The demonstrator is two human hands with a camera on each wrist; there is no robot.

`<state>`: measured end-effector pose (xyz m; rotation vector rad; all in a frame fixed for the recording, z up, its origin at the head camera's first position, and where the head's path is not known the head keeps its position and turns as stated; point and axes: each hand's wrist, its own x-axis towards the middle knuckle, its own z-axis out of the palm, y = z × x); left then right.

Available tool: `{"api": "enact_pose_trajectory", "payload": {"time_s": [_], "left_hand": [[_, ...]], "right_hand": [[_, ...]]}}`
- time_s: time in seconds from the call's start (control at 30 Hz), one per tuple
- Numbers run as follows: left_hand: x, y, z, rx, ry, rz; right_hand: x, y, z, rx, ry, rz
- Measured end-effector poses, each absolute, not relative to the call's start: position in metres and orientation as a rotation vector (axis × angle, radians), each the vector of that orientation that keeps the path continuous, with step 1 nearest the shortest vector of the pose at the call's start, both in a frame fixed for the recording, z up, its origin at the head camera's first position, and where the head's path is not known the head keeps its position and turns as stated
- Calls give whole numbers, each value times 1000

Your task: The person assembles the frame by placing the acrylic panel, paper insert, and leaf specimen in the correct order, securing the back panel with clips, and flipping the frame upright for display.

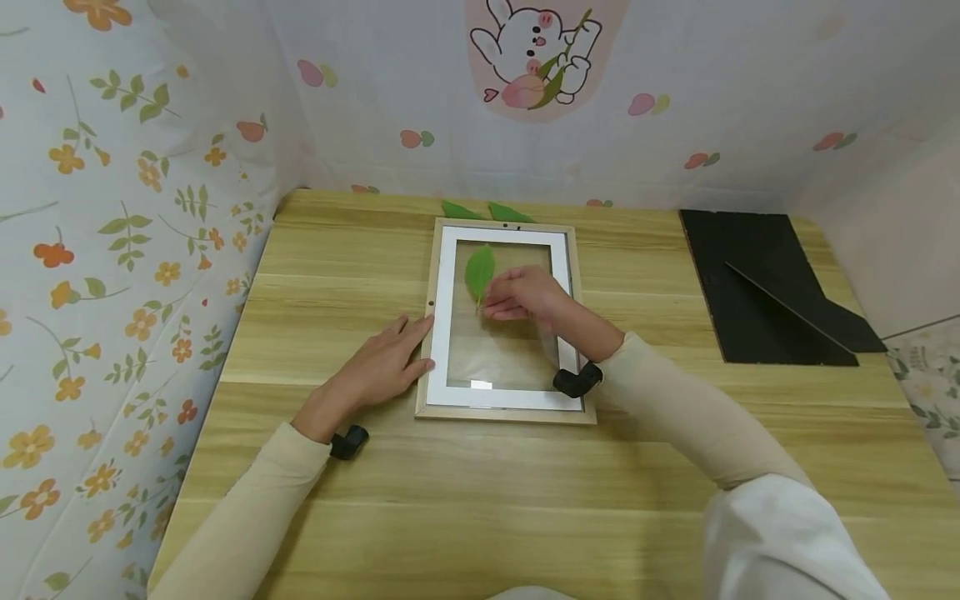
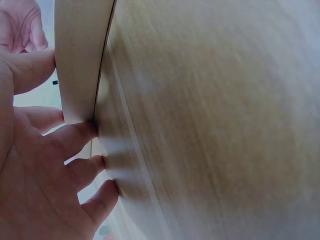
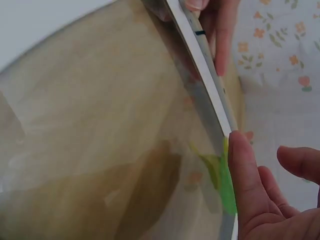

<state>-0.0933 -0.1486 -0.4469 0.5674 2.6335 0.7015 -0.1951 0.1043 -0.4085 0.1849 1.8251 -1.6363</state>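
Note:
A light wooden picture frame (image 1: 506, 415) with a white mat border (image 1: 446, 333) and a clear pane (image 1: 495, 358) lies on the table. On the pane's upper left rests a green leaf (image 1: 480, 271), stem pointing toward me. My right hand (image 1: 528, 296) hovers over the pane, its fingertips right by the stem. In the right wrist view one finger (image 3: 242, 172) partly covers the leaf (image 3: 227, 185), and nothing shows between the spread fingers. My left hand (image 1: 381, 367) rests along the frame's left side, thumb and fingertips touching the wooden edge (image 2: 80, 60).
Two more green leaves (image 1: 461, 210) lie just beyond the frame's far edge. A black backing board (image 1: 742, 283) with a raised stand flap lies at the table's right. Printed curtains (image 1: 150, 250) border the left and far sides of the wood-grain table (image 1: 480, 492).

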Motion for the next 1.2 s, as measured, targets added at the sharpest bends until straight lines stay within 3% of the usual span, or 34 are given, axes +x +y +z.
{"api": "enact_pose_trajectory", "payload": {"time_s": [1.2], "left_hand": [[-91, -150, -448, 591, 2639, 731]], "right_hand": [[-322, 155, -391, 397, 2033, -1837]]}}
